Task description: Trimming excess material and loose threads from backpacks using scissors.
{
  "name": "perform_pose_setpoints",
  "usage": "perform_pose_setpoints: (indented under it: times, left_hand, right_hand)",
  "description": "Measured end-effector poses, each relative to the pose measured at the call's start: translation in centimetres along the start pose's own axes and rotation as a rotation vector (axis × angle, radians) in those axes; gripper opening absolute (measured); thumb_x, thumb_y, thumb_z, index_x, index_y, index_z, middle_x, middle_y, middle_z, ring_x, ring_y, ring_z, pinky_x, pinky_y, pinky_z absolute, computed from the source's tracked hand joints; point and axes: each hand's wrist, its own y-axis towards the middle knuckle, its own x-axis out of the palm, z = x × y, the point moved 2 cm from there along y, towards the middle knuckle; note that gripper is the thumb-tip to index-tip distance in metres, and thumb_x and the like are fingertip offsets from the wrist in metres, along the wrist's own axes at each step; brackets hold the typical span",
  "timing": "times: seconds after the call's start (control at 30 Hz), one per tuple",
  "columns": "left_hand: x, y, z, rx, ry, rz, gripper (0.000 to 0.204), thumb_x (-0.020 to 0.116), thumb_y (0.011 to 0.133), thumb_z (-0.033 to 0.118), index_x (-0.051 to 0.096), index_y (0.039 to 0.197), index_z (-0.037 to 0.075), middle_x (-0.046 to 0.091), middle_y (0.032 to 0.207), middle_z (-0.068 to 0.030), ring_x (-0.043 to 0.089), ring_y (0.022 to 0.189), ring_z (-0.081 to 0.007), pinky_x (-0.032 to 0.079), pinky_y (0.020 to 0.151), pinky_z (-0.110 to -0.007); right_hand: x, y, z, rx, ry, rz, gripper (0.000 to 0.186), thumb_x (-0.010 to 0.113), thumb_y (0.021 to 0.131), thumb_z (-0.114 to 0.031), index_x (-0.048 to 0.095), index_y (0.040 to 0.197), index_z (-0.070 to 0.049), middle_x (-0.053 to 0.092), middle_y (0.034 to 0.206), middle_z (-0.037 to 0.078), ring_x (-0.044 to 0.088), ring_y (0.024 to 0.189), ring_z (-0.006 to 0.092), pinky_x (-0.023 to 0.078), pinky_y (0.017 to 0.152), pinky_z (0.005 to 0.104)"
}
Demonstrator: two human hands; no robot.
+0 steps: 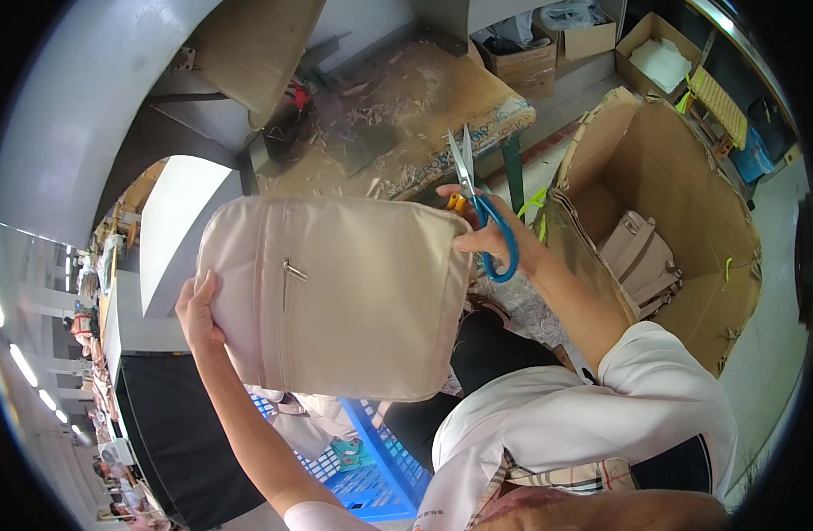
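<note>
A flat beige fabric bag (371,301) with rounded corners is held up in front of me. A zipper crosses it near its left side, with a metal zip pull (295,271) partway along. My left hand (200,310) grips the bag's left edge, thumb on the face and fingers mostly hidden behind. At the upper right corner my right hand (505,232) is closed on the bag's edge and also holds scissors (498,232). Their blue handles hang by the thumb, and the slightly parted blades point up. A small orange-yellow object (457,203) shows beside the right fingers.
A worn worktable (353,168) littered with scraps stands beyond the bag. To the right, a large cardboard box (698,195) contains a beige bag (641,257). Below is a blue plastic crate (384,460) with fabric pieces. Smaller cartons (521,71) stand at the back. A machine housing (79,115) rises at left.
</note>
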Motion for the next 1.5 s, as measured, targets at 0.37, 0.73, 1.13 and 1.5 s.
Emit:
perform_pose_setpoints:
  times: [0.37,0.73,1.13,1.5]
  left_hand:
    - [-4.8,-2.6,-2.0,-0.103,-0.083,0.119,0.027,0.067,0.071,0.018,0.056,0.085,-0.002,0.058,0.08,-0.0113,0.056,0.071,-0.0183,0.045,0.066,-0.029]
    - [-6.3,-2.4,-0.9,-0.159,-0.111,0.167,0.03,0.065,0.072,0.016,0.056,0.093,-0.004,0.059,0.087,-0.0126,0.056,0.077,-0.02,0.045,0.074,-0.029]
    - [-6.4,-1.8,-0.4,-0.152,-0.195,0.182,0.029,0.066,0.071,0.015,0.057,0.09,-0.005,0.059,0.084,-0.0115,0.056,0.075,-0.0192,0.045,0.072,-0.029]
    - [-6.1,-1.9,0.1,-0.161,-0.135,0.256,0.026,0.066,0.071,0.015,0.058,0.086,-0.005,0.059,0.082,-0.0117,0.056,0.073,-0.019,0.045,0.07,-0.029]
  right_hand:
    - [3.3,2.2,-1.1,-0.045,0.145,0.186,0.051,0.067,0.063,-0.004,0.047,0.11,0.002,0.053,0.085,0.004,0.051,0.077,0.012,0.039,0.072,0.022]
    - [4.4,8.9,-1.3,0.134,0.442,0.196,0.03,0.064,0.064,0.006,0.052,0.091,-0.003,0.054,0.085,0.007,0.054,0.078,0.0173,0.045,0.071,0.0274]
    - [4.6,10.5,-2.7,0.132,0.562,0.154,0.027,0.066,0.06,0.008,0.053,0.082,-0.002,0.054,0.08,0.006,0.055,0.074,0.0175,0.046,0.07,0.0256]
    - [4.6,11.2,-2.6,0.165,0.571,0.121,0.02,0.065,0.062,0.007,0.056,0.075,-0.004,0.055,0.075,0.003,0.055,0.071,0.0142,0.047,0.066,0.0241]
